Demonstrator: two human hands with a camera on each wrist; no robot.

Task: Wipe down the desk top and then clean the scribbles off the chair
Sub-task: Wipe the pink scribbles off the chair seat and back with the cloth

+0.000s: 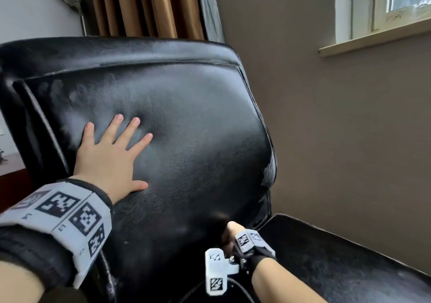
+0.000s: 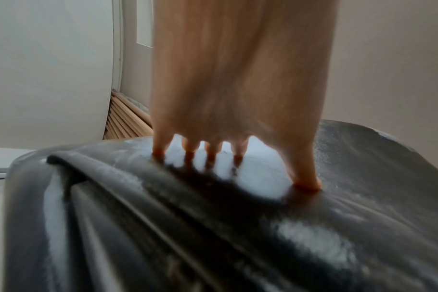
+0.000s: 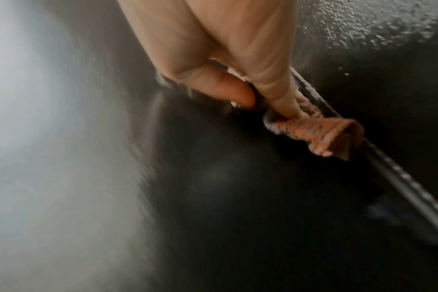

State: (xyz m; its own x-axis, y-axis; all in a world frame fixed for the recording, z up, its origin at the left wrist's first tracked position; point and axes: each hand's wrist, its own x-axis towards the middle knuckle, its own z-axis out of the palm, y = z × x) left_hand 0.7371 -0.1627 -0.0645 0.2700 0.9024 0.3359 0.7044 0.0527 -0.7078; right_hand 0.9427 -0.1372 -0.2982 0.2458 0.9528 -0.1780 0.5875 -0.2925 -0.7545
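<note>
Our left hand [image 1: 112,153] lies flat with its fingers [image 1: 134,125] spread wide on the back of the black chair [image 1: 186,120]. The chair fills the middle of our view. It looks soft, smooth and shiny, so we think it may slide or turn when pushed. Our right hand [image 1: 233,235] is low and near, pinching a small orange cloth [image 3: 320,134] against the seam. The cloth looks soft and light. Hold it bunched and press firmly.
</note>
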